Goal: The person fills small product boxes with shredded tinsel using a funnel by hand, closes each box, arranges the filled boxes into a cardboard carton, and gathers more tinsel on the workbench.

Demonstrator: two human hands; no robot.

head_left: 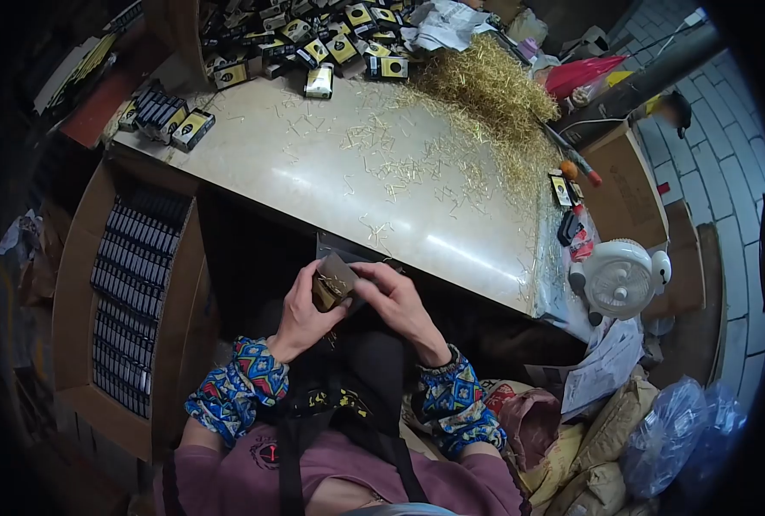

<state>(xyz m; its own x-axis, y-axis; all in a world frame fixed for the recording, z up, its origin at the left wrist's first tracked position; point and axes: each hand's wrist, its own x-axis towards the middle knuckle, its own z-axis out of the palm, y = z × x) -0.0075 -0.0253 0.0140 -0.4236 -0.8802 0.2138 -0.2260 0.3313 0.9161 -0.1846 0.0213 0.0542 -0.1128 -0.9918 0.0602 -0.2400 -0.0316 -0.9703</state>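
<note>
My left hand [302, 308] is closed round a small open box [337, 273] just off the table's front edge, above my lap. Some thin golden pieces show at the box's opening. At the box's right side is my right hand [398, 303], its fingers bent together near the opening; whether they pinch a piece is too small to tell. Beyond the hands, many loose golden pieces [388, 166] lie scattered on the pale table [262, 185]. They lead up to a big golden heap [485, 86] at the back right.
Black and yellow boxes [339, 47] are piled at the back, with a few more [193, 129] at the left corner. A carton [189, 301] of packed rows stands at the left. To the right are a white fan [619, 277], papers [602, 365] and sacks [619, 421].
</note>
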